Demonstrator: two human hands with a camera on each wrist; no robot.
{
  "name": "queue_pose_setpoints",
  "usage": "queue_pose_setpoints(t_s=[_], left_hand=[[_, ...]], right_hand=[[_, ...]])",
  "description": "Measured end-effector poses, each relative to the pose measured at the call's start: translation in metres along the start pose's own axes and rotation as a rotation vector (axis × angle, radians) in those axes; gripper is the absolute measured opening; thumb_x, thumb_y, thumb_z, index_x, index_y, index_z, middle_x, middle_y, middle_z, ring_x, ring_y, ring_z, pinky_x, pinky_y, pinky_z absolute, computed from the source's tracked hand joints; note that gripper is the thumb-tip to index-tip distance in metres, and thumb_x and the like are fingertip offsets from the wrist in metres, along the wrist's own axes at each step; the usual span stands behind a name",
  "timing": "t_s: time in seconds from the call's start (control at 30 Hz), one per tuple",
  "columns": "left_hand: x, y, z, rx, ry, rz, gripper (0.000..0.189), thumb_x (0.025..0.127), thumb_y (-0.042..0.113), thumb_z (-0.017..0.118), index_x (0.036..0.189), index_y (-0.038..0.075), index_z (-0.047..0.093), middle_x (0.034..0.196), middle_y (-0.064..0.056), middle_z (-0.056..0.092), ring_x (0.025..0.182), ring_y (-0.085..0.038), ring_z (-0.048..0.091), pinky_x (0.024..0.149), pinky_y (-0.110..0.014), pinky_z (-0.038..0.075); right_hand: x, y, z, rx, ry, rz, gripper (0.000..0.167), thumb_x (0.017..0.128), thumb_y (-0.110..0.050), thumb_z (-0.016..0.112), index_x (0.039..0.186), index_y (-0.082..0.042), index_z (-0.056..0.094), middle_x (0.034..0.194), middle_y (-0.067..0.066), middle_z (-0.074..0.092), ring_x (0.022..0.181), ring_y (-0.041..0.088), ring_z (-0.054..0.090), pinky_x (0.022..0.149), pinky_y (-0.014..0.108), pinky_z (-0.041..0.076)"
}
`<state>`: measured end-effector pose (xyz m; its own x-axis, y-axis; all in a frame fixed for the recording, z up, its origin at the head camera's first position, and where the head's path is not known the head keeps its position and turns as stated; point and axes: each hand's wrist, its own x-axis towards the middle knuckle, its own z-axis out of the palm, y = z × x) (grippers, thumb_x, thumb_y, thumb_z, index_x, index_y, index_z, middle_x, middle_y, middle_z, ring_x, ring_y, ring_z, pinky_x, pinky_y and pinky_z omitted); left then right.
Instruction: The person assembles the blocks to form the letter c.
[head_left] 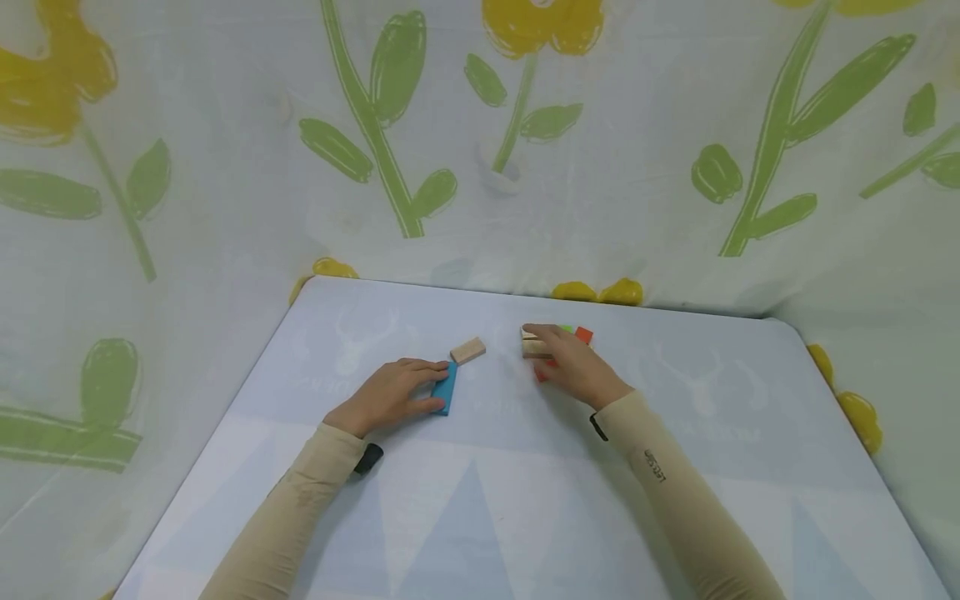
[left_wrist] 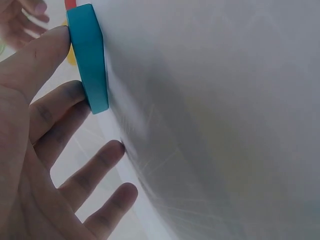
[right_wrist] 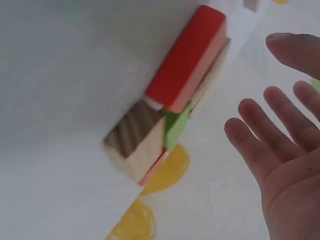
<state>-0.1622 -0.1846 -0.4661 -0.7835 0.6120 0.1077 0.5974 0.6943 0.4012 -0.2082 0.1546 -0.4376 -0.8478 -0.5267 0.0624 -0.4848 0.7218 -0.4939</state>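
Note:
My left hand [head_left: 390, 393] is low over the table and pinches a blue wooden block [head_left: 446, 390] between thumb and fingertips. In the left wrist view the block [left_wrist: 89, 60] is teal and long, and the ring and little fingers extend past it, off the block. My right hand [head_left: 576, 367] hovers beside a small cluster of blocks, partly hiding it in the head view. Its fingers [right_wrist: 260, 120] are spread and hold nothing. The cluster has a red block [right_wrist: 187, 60], a green block [right_wrist: 175, 127] and a plain wood block [right_wrist: 137, 130] with dark-striped grain.
A loose plain wood block [head_left: 468, 351] lies just beyond the blue block. The pale patterned table [head_left: 480, 533] ends at a back edge behind the cluster. A flower-printed curtain [head_left: 600, 200] hangs around the back and sides.

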Motion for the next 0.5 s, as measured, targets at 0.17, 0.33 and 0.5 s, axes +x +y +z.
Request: queue_pose_setpoints(t_s=[0.17, 0.33, 0.5], left_hand=[[-0.001, 0.000, -0.001, 0.000, -0.001, -0.011, 0.057, 0.095, 0.038, 0.071, 0.139, 0.003, 0.061, 0.151, -0.005, 0.052, 0.137, -0.030, 0.049, 0.113, -0.049, 0.039], [-0.001, 0.003, -0.002, -0.009, -0.003, -0.004, 0.056, 0.096, 0.036, 0.071, 0.140, 0.002, 0.060, 0.150, -0.007, 0.052, 0.137, -0.032, 0.049, 0.112, -0.051, 0.040], [0.000, 0.008, -0.007, 0.030, -0.008, 0.013, 0.055, 0.096, 0.034, 0.071, 0.139, 0.001, 0.060, 0.148, -0.010, 0.054, 0.135, -0.034, 0.050, 0.110, -0.052, 0.041]], right_hand=[[-0.013, 0.008, 0.004, -0.076, -0.021, 0.030, 0.053, 0.095, -0.012, 0.072, 0.146, -0.013, 0.054, 0.142, 0.016, 0.056, 0.133, 0.032, 0.052, 0.106, 0.048, 0.047], [-0.017, 0.012, 0.009, -0.149, -0.018, -0.003, 0.041, 0.092, -0.005, 0.075, 0.132, -0.009, 0.067, 0.129, 0.014, 0.064, 0.121, 0.031, 0.059, 0.102, 0.045, 0.051], [-0.019, 0.018, 0.014, -0.174, 0.030, -0.110, 0.030, 0.090, 0.000, 0.075, 0.120, -0.005, 0.073, 0.120, 0.012, 0.068, 0.112, 0.028, 0.062, 0.099, 0.042, 0.053]])
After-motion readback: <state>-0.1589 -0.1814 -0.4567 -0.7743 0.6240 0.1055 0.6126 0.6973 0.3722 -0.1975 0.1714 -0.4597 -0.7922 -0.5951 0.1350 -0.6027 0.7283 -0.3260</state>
